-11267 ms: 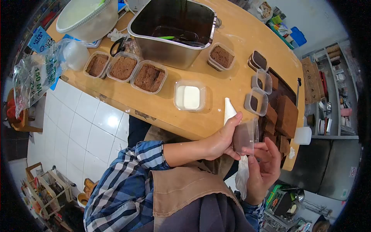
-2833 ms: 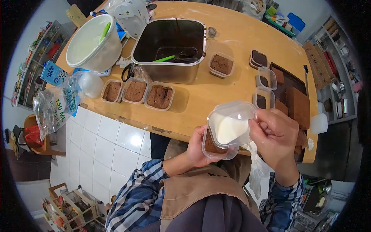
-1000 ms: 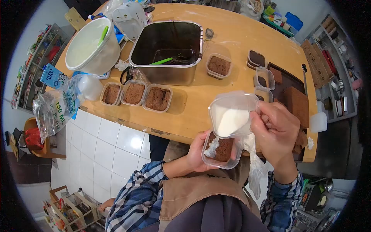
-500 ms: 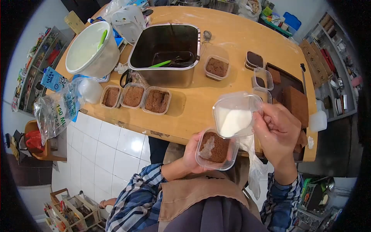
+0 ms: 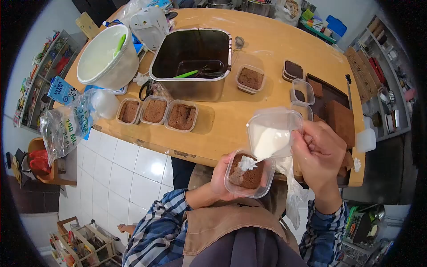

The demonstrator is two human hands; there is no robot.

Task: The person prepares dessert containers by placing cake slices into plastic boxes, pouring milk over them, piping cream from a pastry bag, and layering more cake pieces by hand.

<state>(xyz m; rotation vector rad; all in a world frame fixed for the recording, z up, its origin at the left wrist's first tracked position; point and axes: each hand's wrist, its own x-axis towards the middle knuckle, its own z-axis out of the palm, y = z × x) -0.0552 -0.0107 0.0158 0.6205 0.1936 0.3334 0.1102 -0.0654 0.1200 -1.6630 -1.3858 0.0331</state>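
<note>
My left hand is wrapped round the side of a clear plastic tub over my lap. Inside that tub is a piece of brown cake, with a damp-looking patch and a white splash on top. My right hand grips the edge of a second clear tub, tilted above the first. White liquid runs from its lower corner onto the cake. The fingertips behind both tubs are partly hidden.
Several tubs of cake stand on the wooden table. Behind them are a deep metal pan with a green-handled utensil and a white bowl. A dark tray holding a cake block lies to the right.
The tub in my right hand has tipped further. White liquid now falls from its corner, and a white splash has appeared on the cake. My left hand has stayed almost still.
</note>
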